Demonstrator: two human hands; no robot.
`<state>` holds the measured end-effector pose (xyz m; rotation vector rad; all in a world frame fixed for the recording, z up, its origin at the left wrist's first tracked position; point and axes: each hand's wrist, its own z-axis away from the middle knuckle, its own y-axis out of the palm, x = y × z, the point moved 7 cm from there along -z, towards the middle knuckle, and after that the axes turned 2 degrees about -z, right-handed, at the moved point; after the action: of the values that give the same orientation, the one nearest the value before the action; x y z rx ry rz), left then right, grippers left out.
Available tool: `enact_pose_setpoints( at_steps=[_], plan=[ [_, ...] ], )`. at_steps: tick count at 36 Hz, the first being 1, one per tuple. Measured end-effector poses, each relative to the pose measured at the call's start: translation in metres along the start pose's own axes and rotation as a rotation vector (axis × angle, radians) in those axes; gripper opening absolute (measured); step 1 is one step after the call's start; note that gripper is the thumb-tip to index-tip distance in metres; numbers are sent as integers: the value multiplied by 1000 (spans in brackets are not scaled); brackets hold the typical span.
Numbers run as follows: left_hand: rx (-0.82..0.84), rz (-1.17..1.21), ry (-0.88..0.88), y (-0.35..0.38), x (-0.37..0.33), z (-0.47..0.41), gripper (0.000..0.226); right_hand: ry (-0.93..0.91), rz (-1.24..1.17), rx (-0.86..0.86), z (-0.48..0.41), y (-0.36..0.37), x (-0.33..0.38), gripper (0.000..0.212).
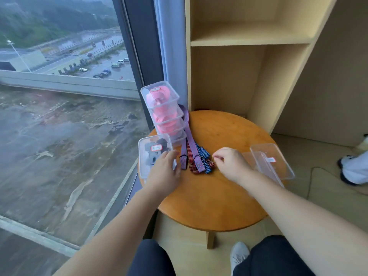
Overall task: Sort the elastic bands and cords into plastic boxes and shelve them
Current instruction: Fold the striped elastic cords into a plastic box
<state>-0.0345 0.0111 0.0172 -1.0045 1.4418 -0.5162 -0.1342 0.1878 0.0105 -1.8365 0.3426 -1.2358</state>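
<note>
Round wooden table [219, 196] holds stripy stretchy bands [191, 154]. Left hand [164, 170] rests flat against a clear plastic box [147, 156]; right hand [229, 164] curls by the bands, hold unclear.

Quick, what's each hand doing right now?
Left hand: open, resting on the dark-filled box.
Right hand: fingers curled by the striped bands; grip unclear.

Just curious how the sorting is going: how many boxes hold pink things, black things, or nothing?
Pink boxes: 4, stacked
Black box: 1
Empty box: 1
Total: 6
</note>
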Motion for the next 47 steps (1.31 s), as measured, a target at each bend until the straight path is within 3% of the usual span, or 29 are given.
enact_pose_setpoints(
  at_steps=[6, 12, 17, 21, 26, 36, 43, 47],
  plan=[
    [25, -11, 97, 33, -23, 22, 35, 146, 67, -3, 43, -22, -51, 24],
    [37, 11, 93, 61, -33, 38, 33, 241, 289, 184, 95, -24, -99, 44],
    [70, 10, 99, 74, -38, 47, 31, 242, 455, 292, 114, -19, -117, 22],
    [81, 17, 91, 77, -39, 52, 30, 254, 471, 310, 117, -14, -118, 38],
    [99, 16, 70, 81, -33, 58, 30, 140, 441, 335, 116, 7, -102, 28],
    [141, 29, 48, 91, -29, 66, 32, -81, 287, 458, 123, 64, -38, 27],
    [136, 43, 49, 90, -24, 66, 31, -139, 229, 528, 127, 59, -13, 32],
    [118, 72, 50, 83, -25, 61, 31, -118, 237, 445, 104, 36, -7, 33]
  ],
)
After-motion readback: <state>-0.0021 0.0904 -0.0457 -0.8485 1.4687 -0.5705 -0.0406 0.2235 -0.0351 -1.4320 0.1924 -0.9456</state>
